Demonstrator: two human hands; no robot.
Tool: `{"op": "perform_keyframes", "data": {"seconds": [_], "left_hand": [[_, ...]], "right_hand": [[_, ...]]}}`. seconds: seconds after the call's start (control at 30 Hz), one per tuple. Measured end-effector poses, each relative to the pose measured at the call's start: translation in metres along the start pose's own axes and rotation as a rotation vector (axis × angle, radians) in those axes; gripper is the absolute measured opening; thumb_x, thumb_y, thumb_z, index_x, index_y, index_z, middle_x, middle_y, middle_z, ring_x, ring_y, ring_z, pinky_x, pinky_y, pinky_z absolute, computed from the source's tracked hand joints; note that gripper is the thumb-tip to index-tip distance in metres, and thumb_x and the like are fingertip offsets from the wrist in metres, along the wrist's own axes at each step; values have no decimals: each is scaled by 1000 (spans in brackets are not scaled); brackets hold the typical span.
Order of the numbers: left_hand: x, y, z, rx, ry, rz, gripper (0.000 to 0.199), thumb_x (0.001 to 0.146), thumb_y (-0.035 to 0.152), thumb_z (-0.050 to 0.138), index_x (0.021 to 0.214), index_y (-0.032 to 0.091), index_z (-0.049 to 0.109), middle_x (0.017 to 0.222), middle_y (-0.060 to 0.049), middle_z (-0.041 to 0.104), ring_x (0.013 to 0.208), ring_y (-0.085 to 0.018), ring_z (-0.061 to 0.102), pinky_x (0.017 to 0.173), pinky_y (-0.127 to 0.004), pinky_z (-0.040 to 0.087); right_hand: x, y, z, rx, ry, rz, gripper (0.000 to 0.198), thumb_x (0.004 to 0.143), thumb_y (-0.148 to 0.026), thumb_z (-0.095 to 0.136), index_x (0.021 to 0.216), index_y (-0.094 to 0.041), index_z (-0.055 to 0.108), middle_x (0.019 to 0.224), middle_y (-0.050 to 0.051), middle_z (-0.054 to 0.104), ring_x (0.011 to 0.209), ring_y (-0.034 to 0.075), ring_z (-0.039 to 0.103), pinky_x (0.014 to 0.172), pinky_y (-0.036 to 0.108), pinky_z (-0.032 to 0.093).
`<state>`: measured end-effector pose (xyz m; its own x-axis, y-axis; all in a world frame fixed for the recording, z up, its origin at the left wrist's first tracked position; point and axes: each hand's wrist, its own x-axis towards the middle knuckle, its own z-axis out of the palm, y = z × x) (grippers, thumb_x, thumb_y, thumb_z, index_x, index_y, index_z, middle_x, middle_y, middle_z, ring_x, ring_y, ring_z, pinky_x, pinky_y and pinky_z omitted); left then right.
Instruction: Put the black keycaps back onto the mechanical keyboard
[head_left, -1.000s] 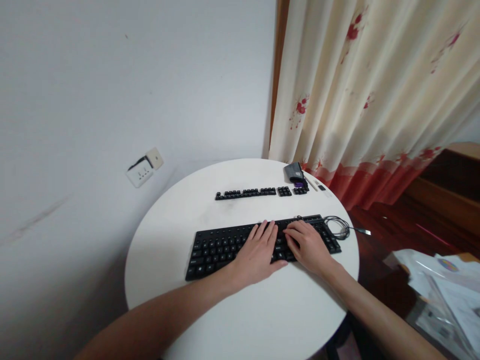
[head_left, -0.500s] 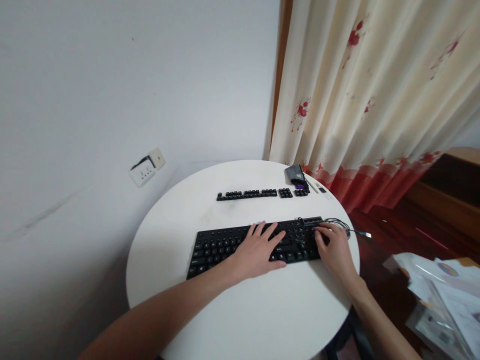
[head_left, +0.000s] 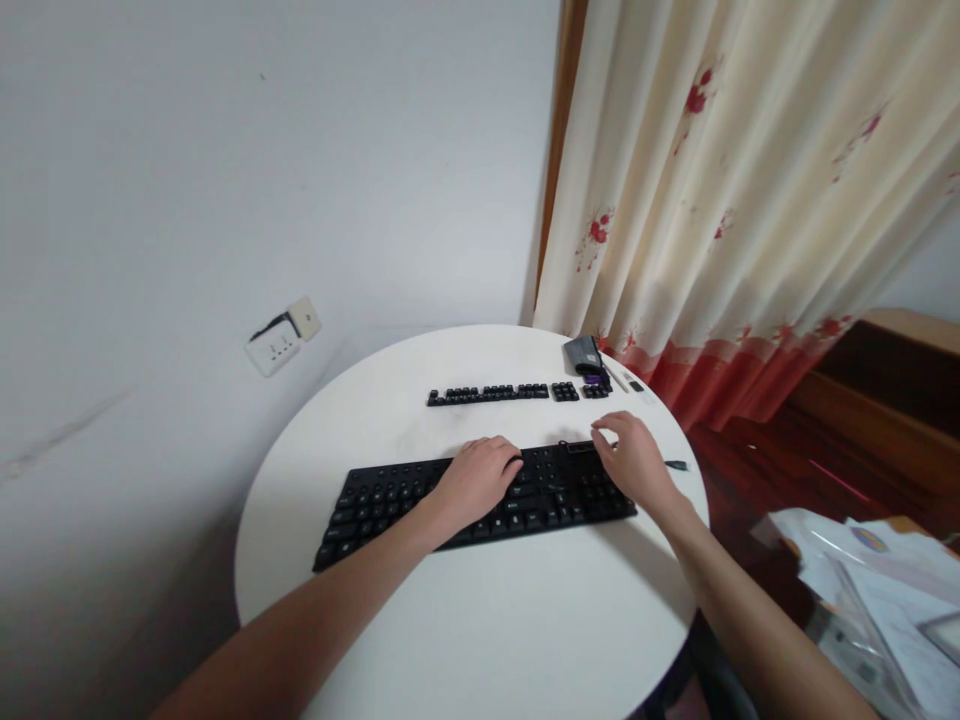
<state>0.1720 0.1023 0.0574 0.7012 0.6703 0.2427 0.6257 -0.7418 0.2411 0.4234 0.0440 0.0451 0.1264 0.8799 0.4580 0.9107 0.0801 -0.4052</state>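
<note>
A black keyboard [head_left: 555, 495] lies on the white round table [head_left: 480, 640], with keys of the number pad end partly covered by a hand. My left hand [head_left: 476, 478] is closed over the keyboard's far middle, its fingers bent over the back edge. Above the keyboard's right end, my right hand [head_left: 636, 462] is lifted, thumb and forefinger curled together in a pinch. Whatever may be between those fingertips is too small to tell. Behind the keyboard, loose black keycaps [head_left: 491, 394] form a row, with a small block of keycaps [head_left: 565, 392] beside them.
A grey pouch [head_left: 583, 354] and a purple item [head_left: 594, 380] sit at the table's back right, near a thin white stick [head_left: 615, 375]. The keyboard's cable plug [head_left: 677, 465] lies by the right edge. Papers and plastic bags [head_left: 862, 570] stand beyond the table.
The keyboard has shifted to the left and slightly nearer. My left hand has gone from spread fingers to curled ones. My right hand has risen off the keys and moved slightly left.
</note>
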Motion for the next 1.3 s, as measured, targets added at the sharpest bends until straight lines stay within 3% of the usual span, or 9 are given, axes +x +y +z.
{"op": "perform_keyframes", "data": {"seconds": [0.13,0.3,0.53,0.8,0.9,1.03,1.17,1.3], "left_hand": [[0,-2,1,2,3,-17,30,99,30,41,106,19,68,103,-7,69,98,-22,63,92,-37,47],[1,-1,0,-2,-2,-28,27,98,28,43,105,19,67,105,-6,69,99,-23,63,91,-38,48],[5,-3,2,-34,9,-36,25,97,26,44,105,20,67,107,-6,69,102,-21,62,95,-37,47],[14,3,-3,-67,33,-40,26,97,25,46,106,20,69,115,-5,69,108,-20,61,101,-36,45],[40,2,-8,-49,40,-22,25,95,26,50,109,19,70,115,-5,69,109,-21,61,102,-36,45],[101,0,-4,36,52,17,26,92,28,57,112,18,71,110,-8,69,105,-25,60,97,-38,44],[153,0,17,151,9,-31,24,91,28,60,109,19,73,106,-12,66,106,-28,56,92,-38,44],[171,-3,42,179,0,-56,23,91,28,61,106,18,74,107,-13,64,107,-28,54,91,-38,42]], "right_hand": [[66,9,-6,-23,35,34,25,88,-23,54,98,-15,75,103,11,72,93,24,64,87,33,46],[122,31,15,-94,-86,89,25,87,-18,56,100,-14,76,99,12,73,91,23,65,81,29,45],[119,58,51,-165,-202,-20,26,88,-20,61,110,-17,74,110,13,65,106,23,57,91,30,42],[117,55,59,-215,-222,-116,29,86,-17,62,112,-19,75,107,16,62,105,30,51,89,36,44],[117,55,59,-208,-220,-122,26,86,-16,61,106,-18,77,107,15,63,105,29,50,90,36,44],[114,53,55,-170,-230,-112,23,85,-16,62,101,-18,78,104,13,65,105,27,51,89,34,43],[110,54,49,-124,-264,-80,16,82,-14,64,91,-17,78,102,12,66,104,26,54,90,32,43],[109,57,46,-102,-288,-78,12,81,-15,67,85,-18,78,99,11,67,103,24,57,89,30,43]]}}
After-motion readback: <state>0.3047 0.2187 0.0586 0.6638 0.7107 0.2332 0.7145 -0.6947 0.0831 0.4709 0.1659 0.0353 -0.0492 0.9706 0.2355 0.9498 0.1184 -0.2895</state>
